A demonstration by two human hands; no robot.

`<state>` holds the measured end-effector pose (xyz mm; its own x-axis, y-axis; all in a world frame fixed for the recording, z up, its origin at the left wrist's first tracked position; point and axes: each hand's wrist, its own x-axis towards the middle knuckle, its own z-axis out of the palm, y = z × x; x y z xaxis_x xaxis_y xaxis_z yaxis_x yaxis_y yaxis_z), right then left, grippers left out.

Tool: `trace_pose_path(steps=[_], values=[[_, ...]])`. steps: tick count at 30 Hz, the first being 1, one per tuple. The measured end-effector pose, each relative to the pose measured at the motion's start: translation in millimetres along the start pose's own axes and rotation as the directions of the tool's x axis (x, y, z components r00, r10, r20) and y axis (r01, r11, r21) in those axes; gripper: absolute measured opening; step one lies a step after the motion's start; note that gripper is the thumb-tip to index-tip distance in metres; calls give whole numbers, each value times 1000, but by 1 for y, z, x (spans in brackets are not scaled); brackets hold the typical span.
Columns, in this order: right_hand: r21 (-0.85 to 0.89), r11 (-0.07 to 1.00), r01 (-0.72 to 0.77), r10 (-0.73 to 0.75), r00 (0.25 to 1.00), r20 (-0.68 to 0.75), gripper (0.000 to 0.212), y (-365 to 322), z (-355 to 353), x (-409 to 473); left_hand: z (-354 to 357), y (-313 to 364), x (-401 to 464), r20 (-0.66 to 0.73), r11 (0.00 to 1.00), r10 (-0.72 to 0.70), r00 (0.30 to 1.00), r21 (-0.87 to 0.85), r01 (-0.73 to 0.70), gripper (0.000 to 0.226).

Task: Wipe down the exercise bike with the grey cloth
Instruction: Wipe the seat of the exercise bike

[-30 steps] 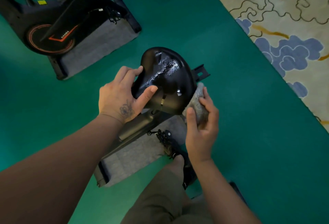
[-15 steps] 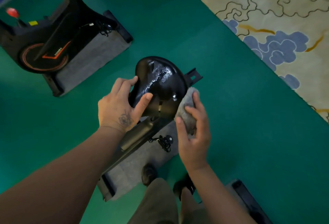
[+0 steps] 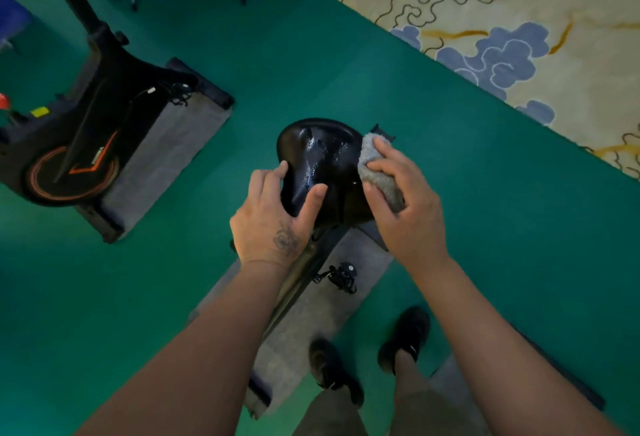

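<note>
The right hand (image 3: 410,214) presses the grey cloth (image 3: 377,172) against the right edge of the black saddle (image 3: 325,165), fingers curled over it. The left hand (image 3: 273,214) grips the saddle's narrow front, thumb on top. Below, the bike's frame stands on a grey mat (image 3: 304,325) on the green floor (image 3: 485,228); a second bike (image 3: 79,145) stands well apart, a patterned rug (image 3: 519,20) beyond.

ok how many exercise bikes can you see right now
2. One bike stands at far left on a grey mat. The other is in the middle, its saddle held by the left hand. Others may lie outside the frame.
</note>
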<state>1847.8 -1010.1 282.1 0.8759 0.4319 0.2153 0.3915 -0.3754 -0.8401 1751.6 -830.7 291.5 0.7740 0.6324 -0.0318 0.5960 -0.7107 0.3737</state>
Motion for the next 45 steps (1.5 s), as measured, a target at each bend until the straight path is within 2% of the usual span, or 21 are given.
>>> trace_pose_path(steps=[3,9,15,23,29,34,41,45], values=[[1,1000,-22,22,999,-41,29,5,-1,-31,-2,-3,0,4,999,19,1000,-42,-19,111],[-28,1000,-1,2,1000,14,26,6,-3,-27,-3,-6,0,-12,996,43,999,-83,-44,111],[-79,996,29,-11,975,221,22,1,-11,34,-5,-7,3,69,993,85,994,-92,-79,115],[-5,999,53,-45,889,455,24,9,-8,101,-6,-14,6,197,983,181,963,-31,-179,137],[38,996,76,-84,870,485,29,16,-25,91,2,-20,4,147,984,175,974,-9,-176,118],[-16,992,121,-98,870,484,30,18,-28,90,0,-20,3,114,986,167,979,-43,-163,115],[-6,946,324,-271,799,537,17,-1,30,110,-2,-16,2,115,990,143,983,-37,-140,113],[-23,927,375,-296,767,569,17,0,22,104,-2,-15,2,104,991,135,985,-25,-133,112]])
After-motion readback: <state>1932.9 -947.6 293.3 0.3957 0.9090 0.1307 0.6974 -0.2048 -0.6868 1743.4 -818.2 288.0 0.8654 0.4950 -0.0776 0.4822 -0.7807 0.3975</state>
